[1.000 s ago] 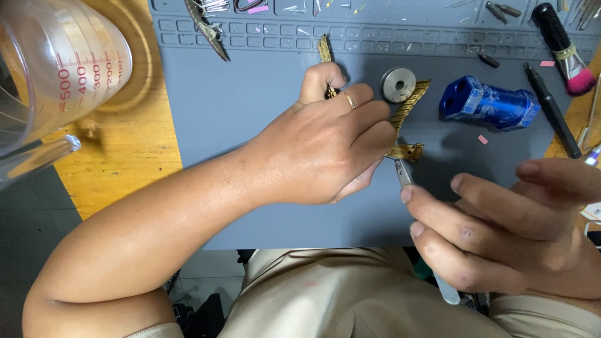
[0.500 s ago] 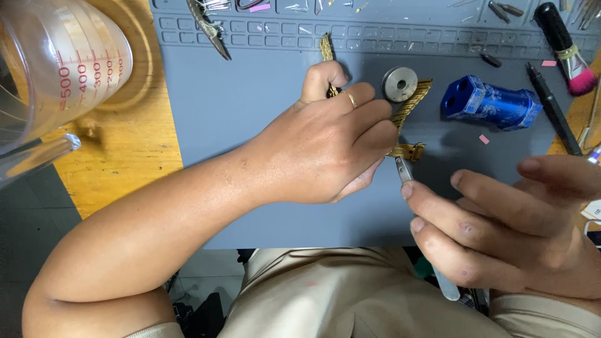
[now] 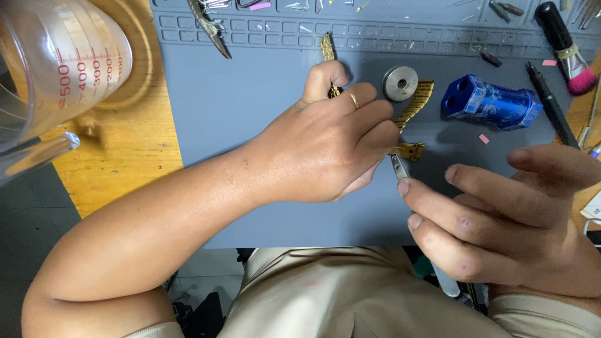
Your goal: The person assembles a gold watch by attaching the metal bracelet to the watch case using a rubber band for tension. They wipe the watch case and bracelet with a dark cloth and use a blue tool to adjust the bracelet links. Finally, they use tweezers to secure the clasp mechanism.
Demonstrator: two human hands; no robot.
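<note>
A gold watch bracelet (image 3: 414, 105) lies on the grey work mat (image 3: 250, 112), toward the mat's far edge and right of its middle. Its clasp end (image 3: 410, 151) sits just beyond the fingertips of both hands, and another gold stretch (image 3: 327, 47) pokes out past the knuckles toward the far edge. The left hand (image 3: 325, 147) is curled down over the bracelet, fingers closed, pinning it to the mat; a ring shows on one finger. The right hand (image 3: 501, 219) pinches a slim metal hand tool (image 3: 399, 168) between thumb and forefinger, the other fingers spread loose, and the tool's tip touches the clasp end.

Just beyond the bracelet lies a round metal disc (image 3: 400, 82) with a hole in its middle, and right of that a blue metal block (image 3: 491, 103) on its side. A black pen-like tool (image 3: 551, 103) lies near the mat's right edge, and a black-handled brush with pink bristles (image 3: 566, 50) sits at the far right corner. Small pliers (image 3: 210, 25) rest on the mat's far ridged strip. On the wooden desk (image 3: 119, 156) left of the mat, a clear measuring jug (image 3: 56, 62) stands at the far left corner.
</note>
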